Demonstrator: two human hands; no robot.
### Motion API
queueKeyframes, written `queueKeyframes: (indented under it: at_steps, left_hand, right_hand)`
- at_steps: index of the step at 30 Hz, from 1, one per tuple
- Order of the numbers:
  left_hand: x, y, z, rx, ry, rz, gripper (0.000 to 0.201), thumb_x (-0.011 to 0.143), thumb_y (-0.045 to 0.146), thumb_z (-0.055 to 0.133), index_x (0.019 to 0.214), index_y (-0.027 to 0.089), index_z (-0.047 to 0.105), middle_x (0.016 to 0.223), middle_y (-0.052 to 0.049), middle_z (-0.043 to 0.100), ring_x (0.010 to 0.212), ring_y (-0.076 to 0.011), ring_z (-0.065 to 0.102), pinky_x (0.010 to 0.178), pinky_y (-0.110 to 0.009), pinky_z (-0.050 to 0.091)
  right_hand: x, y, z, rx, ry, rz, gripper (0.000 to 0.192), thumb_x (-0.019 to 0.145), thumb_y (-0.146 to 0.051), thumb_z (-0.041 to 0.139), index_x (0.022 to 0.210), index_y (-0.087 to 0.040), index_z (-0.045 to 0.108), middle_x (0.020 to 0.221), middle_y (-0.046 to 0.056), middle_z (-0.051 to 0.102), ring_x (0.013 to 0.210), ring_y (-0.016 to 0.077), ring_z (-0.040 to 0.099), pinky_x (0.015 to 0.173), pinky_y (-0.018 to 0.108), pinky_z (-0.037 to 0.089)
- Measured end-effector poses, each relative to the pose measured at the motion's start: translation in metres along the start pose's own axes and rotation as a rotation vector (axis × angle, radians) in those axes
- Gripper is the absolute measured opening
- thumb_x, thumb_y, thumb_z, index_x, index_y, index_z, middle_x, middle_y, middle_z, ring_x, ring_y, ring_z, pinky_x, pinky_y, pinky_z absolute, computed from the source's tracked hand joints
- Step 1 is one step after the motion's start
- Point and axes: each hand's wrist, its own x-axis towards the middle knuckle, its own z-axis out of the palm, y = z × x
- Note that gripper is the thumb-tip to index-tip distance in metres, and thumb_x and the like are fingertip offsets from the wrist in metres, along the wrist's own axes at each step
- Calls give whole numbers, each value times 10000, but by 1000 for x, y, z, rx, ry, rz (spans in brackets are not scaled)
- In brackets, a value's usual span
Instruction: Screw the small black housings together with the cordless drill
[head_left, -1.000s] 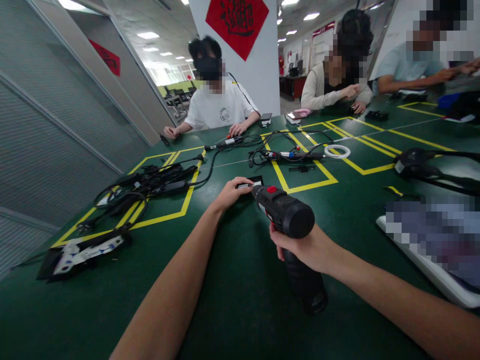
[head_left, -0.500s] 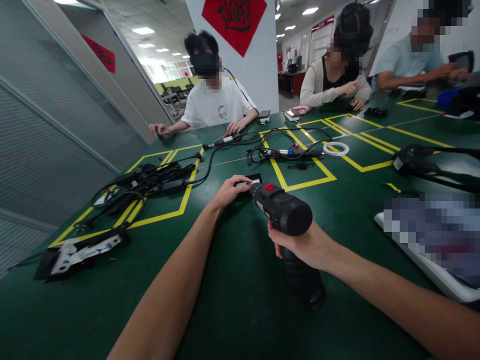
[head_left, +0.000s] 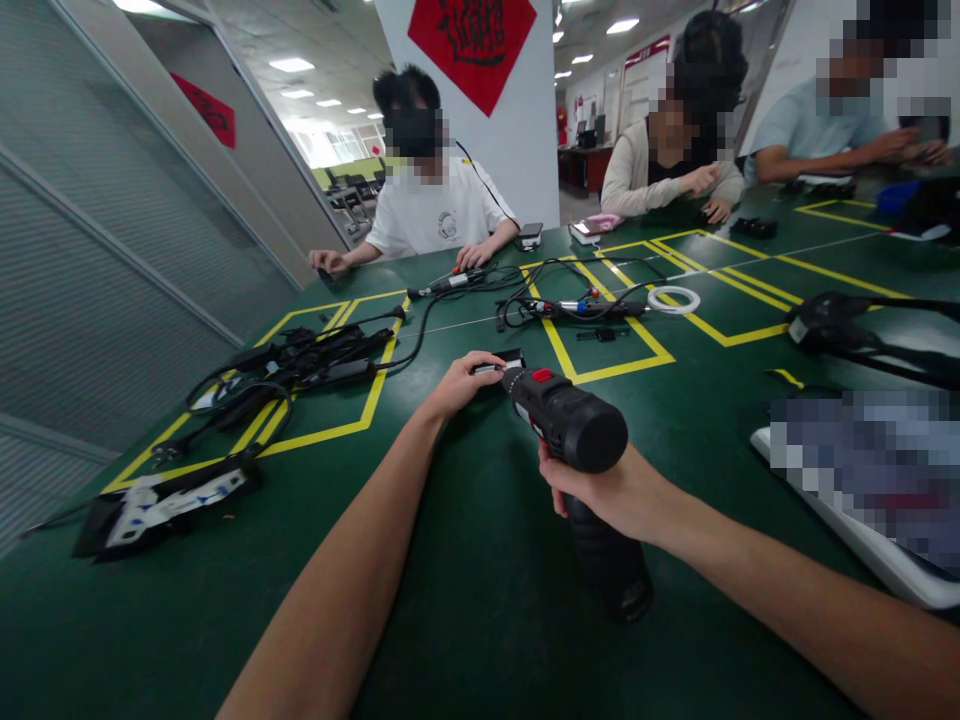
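Drill (head_left: 564, 412) sits in right hand (head_left: 604, 495), its apparent label (head_left: 523, 411) unreadable.

Black drill (head_left: 566, 415) in right hand (head_left: 600, 492)

The bare left forearm (head_left: 360, 560) slants from seven o'clock toward one o'clock; its left hand (head_left: 459, 385) has slightly bent fingers, pointing near three. The bare right forearm (head_left: 787, 590) lies toward ten o'clock, and the right hand (head_left: 622, 490) is curled in a grip.
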Motion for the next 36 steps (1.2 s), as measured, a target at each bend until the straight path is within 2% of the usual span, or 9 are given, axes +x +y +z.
queueKeyframes:
  at_steps: [8, 18, 23, 31, 36]
  left_hand:
    - [0, 1, 0, 1, 5, -2, 312, 708, 376, 636, 964, 206, 687, 1131, -52, 626, 1123, -223, 543, 1051, -362, 359]
    - [-1, 4, -1, 11, -8, 2, 325, 712, 405, 633, 962, 206, 689, 1143, -61, 614, 1135, -232, 531, 1051, -363, 354]
    - [-1, 5, 0, 14, 2, -24, 322, 707, 404, 635, 956, 208, 691, 1158, -59, 612, 1146, -235, 524, 1061, -364, 349]
    - [-1, 4, 0, 13, 3, -26, 326, 708, 402, 634, 964, 208, 688, 1161, -55, 606, 1138, -228, 527, 1060, -360, 351]
    - [-1, 4, 0, 18, 0, -17, 332, 710, 406, 634, 966, 203, 688, 1163, -62, 603, 1150, -232, 518, 1061, -364, 348]
  right_hand:
    - [-2, -6, 1, -44, 9, 62, 559, 711, -146, 620, 1237, -207, 440, 730, -43, 581, 523, 119, 585, 554, 285, 496]
    - [-2, -4, 0, -24, -3, 53, 573, 699, -157, 642, 1237, -208, 449, 714, -45, 582, 530, 125, 580, 561, 293, 497]
    - [-2, -2, 0, -33, -9, 37, 518, 724, -178, 623, 1219, -209, 472, 718, -37, 577, 539, 131, 588, 573, 304, 504]
    - [-1, -5, 2, -14, 2, 35, 609, 721, -136, 617, 1280, -218, 391, 720, -47, 560, 518, 122, 569, 543, 295, 492]
    - [-2, -4, 2, 4, 5, 42, 578, 722, -132, 620, 1251, -211, 403, 717, -52, 551, 511, 115, 566, 533, 283, 485]
